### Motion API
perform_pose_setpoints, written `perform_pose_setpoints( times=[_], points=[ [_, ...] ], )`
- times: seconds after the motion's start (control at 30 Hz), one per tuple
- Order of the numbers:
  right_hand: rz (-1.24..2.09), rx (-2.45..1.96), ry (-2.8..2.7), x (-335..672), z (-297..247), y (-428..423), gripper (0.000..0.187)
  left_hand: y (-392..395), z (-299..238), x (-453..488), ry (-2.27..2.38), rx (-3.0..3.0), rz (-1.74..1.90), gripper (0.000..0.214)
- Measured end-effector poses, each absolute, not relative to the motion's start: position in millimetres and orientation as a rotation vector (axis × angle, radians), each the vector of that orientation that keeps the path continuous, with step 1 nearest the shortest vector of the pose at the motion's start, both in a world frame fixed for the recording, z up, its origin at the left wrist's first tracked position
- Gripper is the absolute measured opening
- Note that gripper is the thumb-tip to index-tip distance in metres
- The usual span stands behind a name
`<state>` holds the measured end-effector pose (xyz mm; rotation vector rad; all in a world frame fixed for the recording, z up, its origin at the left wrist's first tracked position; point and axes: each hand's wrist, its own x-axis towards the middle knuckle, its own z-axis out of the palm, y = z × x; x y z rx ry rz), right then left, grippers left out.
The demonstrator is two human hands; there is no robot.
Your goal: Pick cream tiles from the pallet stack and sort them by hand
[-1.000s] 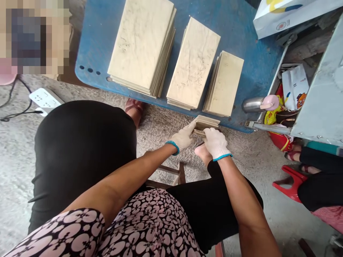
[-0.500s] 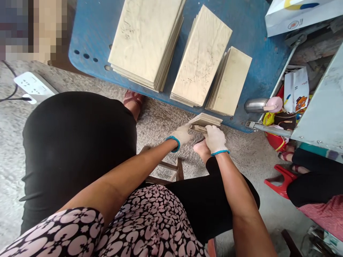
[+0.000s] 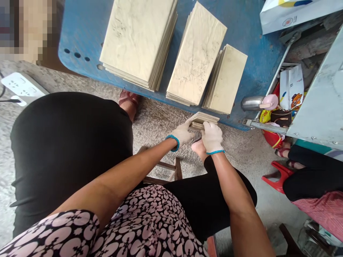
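Both my hands wear white gloves with blue cuffs. My left hand and my right hand are closed on the near end of a small stack of thin pale wooden sheets, held low under the front edge of a blue table. On that table lie three stacks of the same pale sheets: a big one on the left, a middle one and a smaller one on the right.
A steel flask with a pink lid lies beside the table's right corner, above bags and a red basin. A white power strip lies on the concrete floor at left. Another person's legs and a red stool are at right.
My hands have stayed closed on the small stack under the table edge. The view has shifted slightly, so the table and stacks sit a little more to the left than half a second ago.
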<state>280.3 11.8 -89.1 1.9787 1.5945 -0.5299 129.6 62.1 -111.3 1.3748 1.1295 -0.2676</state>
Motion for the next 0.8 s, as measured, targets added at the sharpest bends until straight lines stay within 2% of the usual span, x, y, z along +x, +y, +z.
perform_pose_setpoints(
  times=[0.17, 0.27, 0.47, 0.53, 0.6, 0.7, 0.8],
  points=[
    [-0.519, 2.078, 1.655, 279, -81, 12, 0.021, 63, -110, 130, 1.089, 1.41, -0.281, 0.071],
    [-0.533, 2.225, 1.649, 284, -74, 17, 0.035, 62, -105, 133, 1.193, 1.395, -0.341, 0.074],
    [-0.339, 3.042, 1.342, 329, -76, 37, 0.037, 61, -73, 150, 1.283, 1.675, -0.119, 0.082],
    [-0.395, 3.27, 1.208, 347, -85, 42, 0.039, 62, -62, 160, 1.234, 1.689, -0.082, 0.081],
    [-0.51, 3.382, 1.124, 360, -94, 45, 0.032, 64, -57, 171, 1.236, 1.652, -0.053, 0.08],
    [-0.716, 3.368, 1.179, 368, -104, 46, 0.017, 72, -59, 185, 1.276, 1.59, -0.027, 0.081],
    [-0.873, 3.311, 1.266, 368, -110, 46, 0.021, 84, -68, 192, 1.244, 1.551, -0.003, 0.084]
  ],
)
